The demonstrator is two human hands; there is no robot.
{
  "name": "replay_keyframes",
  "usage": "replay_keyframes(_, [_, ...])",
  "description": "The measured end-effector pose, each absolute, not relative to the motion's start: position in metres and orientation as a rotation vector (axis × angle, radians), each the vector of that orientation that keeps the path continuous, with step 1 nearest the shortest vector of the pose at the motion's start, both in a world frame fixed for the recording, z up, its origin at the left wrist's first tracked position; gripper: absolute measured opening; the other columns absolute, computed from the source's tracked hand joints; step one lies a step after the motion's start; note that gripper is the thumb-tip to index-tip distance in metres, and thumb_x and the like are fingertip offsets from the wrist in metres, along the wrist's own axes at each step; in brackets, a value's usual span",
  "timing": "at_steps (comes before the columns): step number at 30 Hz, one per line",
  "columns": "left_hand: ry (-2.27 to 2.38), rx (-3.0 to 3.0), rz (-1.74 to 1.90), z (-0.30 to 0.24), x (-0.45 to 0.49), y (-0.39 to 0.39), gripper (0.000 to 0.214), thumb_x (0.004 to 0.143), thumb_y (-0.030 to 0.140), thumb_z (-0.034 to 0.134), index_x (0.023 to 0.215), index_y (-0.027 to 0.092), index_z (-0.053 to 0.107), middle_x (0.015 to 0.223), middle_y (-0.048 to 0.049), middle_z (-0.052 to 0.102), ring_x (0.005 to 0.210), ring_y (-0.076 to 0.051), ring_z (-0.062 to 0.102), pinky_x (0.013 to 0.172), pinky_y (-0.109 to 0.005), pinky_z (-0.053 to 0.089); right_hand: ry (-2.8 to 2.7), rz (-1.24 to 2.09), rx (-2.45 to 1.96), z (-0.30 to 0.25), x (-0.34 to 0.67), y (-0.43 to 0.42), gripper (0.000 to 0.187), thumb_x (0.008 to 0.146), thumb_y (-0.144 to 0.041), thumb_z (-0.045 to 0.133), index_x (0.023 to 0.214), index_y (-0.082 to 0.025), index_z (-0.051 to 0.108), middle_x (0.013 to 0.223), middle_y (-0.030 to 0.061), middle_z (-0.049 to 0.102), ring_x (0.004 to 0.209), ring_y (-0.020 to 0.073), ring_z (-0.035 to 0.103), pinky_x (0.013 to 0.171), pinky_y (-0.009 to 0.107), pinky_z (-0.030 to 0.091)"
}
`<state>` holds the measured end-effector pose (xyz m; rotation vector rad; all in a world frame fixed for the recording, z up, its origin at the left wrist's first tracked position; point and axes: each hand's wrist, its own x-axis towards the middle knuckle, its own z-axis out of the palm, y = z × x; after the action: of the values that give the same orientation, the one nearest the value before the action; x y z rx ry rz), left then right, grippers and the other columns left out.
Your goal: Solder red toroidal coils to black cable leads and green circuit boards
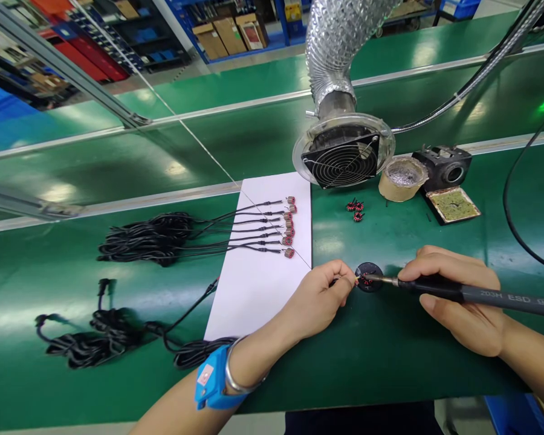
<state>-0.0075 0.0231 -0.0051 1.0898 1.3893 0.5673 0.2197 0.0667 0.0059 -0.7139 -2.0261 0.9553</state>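
Observation:
My left hand [321, 300] is closed in a pinch on a thin wire, whose pale end shows just beyond the fingertips at the left edge of a small round black disc [369, 266]. My right hand [469, 302] grips a soldering iron [439, 289] like a pen. The iron's tip reaches over the disc, close to the wire end. Something small with red parts lies on the disc, partly hidden by the tip. Several small red-and-black wound ring coils [356, 208] sit on the green table [403, 368] beyond it.
Several black cables [149, 238] end beside cylindrical parts [289, 229] on a white sheet [254, 290]. More coiled cables [90, 338] lie front left. A fume fan [344, 158] hangs over the table, near a round tub [403, 178], an iron holder [444, 166] and a sponge tray [453, 205].

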Motion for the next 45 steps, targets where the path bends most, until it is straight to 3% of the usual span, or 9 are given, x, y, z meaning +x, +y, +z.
replay_keyframes(14, [1.394,1.084,0.560,-0.005,-0.008,0.023,0.019,0.092,0.033,0.045,0.081,0.020,0.053,0.059,0.0073,0.046,0.051,-0.008,0.036,0.048,-0.021,0.027,-2.001,0.992,-0.732,0.006,0.219,0.064,0.023,0.077,-0.015,0.053,0.096,-0.021,0.064,0.070,0.0015,0.057,0.056,0.0133,0.048,0.050,0.029,0.034])
replay_keyframes(31, [1.386,1.107,0.562,-0.007,-0.007,0.021,0.020,0.092,0.036,0.046,0.082,0.020,0.053,0.060,0.0061,0.045,0.054,-0.009,0.038,0.050,-0.021,0.029,-2.026,0.887,-0.560,0.007,0.212,0.061,0.032,0.073,-0.008,0.050,0.099,-0.016,0.066,0.072,0.0028,0.058,0.059,0.0122,0.051,0.051,0.028,0.040])
replay_keyframes(45, [1.396,1.112,0.540,-0.006,-0.008,0.021,0.020,0.093,0.036,0.046,0.082,0.021,0.054,0.059,0.0064,0.045,0.054,-0.009,0.038,0.051,-0.022,0.030,-2.042,0.832,-0.565,0.017,0.213,0.064,0.028,0.074,-0.010,0.050,0.098,-0.015,0.065,0.071,0.0028,0.059,0.058,0.0124,0.054,0.050,0.028,0.043])
